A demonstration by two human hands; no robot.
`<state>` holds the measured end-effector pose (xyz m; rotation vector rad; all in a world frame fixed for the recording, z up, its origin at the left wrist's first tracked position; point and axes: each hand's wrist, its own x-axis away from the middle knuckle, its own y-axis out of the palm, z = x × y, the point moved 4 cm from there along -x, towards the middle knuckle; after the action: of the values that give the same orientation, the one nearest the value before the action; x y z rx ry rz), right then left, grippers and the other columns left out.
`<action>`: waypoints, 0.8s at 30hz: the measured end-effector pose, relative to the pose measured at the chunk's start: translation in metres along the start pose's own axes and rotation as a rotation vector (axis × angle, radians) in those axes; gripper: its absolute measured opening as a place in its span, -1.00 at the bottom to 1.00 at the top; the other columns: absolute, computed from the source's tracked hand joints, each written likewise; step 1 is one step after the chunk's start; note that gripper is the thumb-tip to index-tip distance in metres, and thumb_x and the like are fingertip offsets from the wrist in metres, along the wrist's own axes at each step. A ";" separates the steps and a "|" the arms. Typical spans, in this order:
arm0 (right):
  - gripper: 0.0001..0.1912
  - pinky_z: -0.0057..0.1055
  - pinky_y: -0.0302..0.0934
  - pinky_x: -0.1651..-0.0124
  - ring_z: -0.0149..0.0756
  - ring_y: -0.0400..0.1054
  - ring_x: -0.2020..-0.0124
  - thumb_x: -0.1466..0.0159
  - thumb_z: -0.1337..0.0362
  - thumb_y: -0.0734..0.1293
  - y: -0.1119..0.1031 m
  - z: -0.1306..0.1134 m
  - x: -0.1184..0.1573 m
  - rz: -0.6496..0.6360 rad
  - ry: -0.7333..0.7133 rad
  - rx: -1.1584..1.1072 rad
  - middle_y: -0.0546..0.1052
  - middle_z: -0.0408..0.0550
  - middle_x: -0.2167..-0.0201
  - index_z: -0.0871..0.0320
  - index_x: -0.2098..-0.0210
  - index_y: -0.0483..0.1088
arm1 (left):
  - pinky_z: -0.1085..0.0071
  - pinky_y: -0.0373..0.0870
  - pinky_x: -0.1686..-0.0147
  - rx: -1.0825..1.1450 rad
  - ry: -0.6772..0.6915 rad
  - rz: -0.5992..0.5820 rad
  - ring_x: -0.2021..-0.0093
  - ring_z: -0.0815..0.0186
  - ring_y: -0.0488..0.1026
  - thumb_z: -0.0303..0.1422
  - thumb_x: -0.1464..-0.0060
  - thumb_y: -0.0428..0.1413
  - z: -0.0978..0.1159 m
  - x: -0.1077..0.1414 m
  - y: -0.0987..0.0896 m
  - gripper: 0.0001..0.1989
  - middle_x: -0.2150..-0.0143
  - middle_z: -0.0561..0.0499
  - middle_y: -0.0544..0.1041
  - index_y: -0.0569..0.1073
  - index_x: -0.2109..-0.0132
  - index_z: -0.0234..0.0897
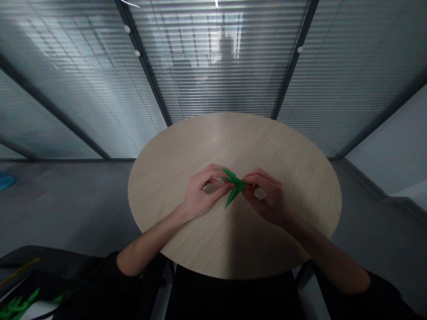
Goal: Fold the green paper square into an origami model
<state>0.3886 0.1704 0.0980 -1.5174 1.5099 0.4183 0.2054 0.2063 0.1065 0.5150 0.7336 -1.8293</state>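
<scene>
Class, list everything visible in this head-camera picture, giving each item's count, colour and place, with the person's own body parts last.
table: one, pale wood, centre
folded paper: one, green, between the hands above the table
blinds: several panels, grey, beyond the table
floor: one, grey, around the table
blue item: one, blue, far left
dark surface: one, black, bottom left
yellow strip: one, yellow, on the dark surface
paper pieces: some, green, bottom left corner
left hand: one, pinching the paper
right hand: one, pinching the paper
sleeves: two, black, lower corners
</scene>
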 end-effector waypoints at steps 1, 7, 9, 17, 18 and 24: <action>-0.86 -0.46 0.29 0.45 -0.41 0.33 0.45 -0.32 0.45 0.34 0.000 0.000 0.000 0.002 -0.001 0.006 0.47 -0.12 0.36 0.10 0.21 0.47 | 0.45 0.59 0.32 0.007 -0.009 -0.002 0.23 0.32 0.56 -0.37 -0.19 0.30 0.000 0.000 0.000 -0.93 0.16 -0.08 0.61 0.58 0.20 -0.25; -0.86 -0.43 0.28 0.42 -0.39 0.32 0.44 -0.32 0.45 0.34 0.000 0.003 0.002 -0.005 0.015 0.026 0.46 -0.13 0.37 0.09 0.20 0.46 | 0.50 0.58 0.34 0.044 -0.033 -0.015 0.23 0.35 0.56 -0.40 -0.20 0.28 -0.001 0.001 0.001 -0.91 0.13 -0.08 0.59 0.55 0.15 -0.25; -0.86 -0.43 0.28 0.41 -0.39 0.32 0.44 -0.32 0.45 0.34 -0.001 0.003 0.001 0.001 0.012 0.037 0.45 -0.14 0.39 0.09 0.20 0.46 | 0.50 0.59 0.34 0.052 -0.031 -0.018 0.20 0.34 0.56 -0.40 -0.19 0.29 -0.001 0.001 0.001 -0.89 0.12 -0.09 0.58 0.55 0.13 -0.25; -0.86 -0.39 0.31 0.40 -0.36 0.35 0.43 -0.34 0.43 0.32 0.000 0.002 0.001 -0.001 -0.007 0.108 0.49 -0.12 0.37 0.08 0.19 0.46 | 0.46 0.62 0.29 0.047 0.058 -0.029 0.14 0.31 0.55 -0.46 -0.16 0.31 0.002 0.002 -0.001 -0.85 0.11 -0.08 0.55 0.57 0.11 -0.23; -0.86 -0.39 0.32 0.39 -0.36 0.36 0.43 -0.34 0.43 0.32 0.000 0.002 0.001 0.002 -0.009 0.109 0.50 -0.12 0.37 0.08 0.18 0.47 | 0.46 0.62 0.28 0.040 0.072 -0.023 0.13 0.31 0.55 -0.47 -0.17 0.30 0.002 0.002 -0.001 -0.87 0.11 -0.07 0.56 0.57 0.13 -0.23; -0.81 -0.38 0.50 0.29 -0.35 0.53 0.34 -0.36 0.36 0.36 -0.001 0.005 0.003 0.026 0.110 0.031 0.62 -0.08 0.24 0.07 0.04 0.46 | 0.46 0.64 0.27 0.109 0.006 0.049 0.17 0.34 0.57 -0.47 -0.16 0.29 0.000 0.002 -0.001 -0.91 0.13 -0.05 0.56 0.57 0.18 -0.23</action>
<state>0.3917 0.1719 0.0932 -1.5188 1.6161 0.3296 0.2033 0.2051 0.1052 0.6044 0.6222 -1.8294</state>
